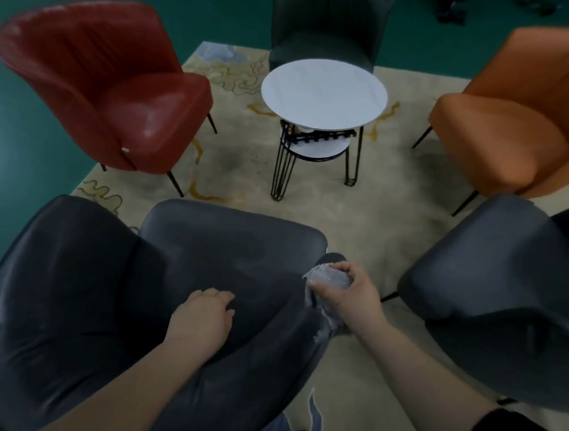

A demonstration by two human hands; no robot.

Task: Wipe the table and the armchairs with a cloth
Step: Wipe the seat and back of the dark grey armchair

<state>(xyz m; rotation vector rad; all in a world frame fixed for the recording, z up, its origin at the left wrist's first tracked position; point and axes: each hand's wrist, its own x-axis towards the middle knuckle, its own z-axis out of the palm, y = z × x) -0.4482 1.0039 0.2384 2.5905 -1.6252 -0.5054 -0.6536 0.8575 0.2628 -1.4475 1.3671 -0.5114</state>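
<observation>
Grey cloth (328, 289) bunched in the right hand (351, 295), fingers curled round it, pressed against the right-hand edge of the near dark grey armchair (103, 302). Left hand (204, 315) flat on that armchair's seat, fingers relaxed, holding nothing. Beyond the armchair, well apart: round white worktop (324, 91), with red armchair (115, 90) to its left, orange armchair (526, 112) to its right.

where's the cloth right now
In the head view the grey cloth is bunched in the right hand, low and right of centre, against the right edge of the nearest dark grey armchair.
</observation>
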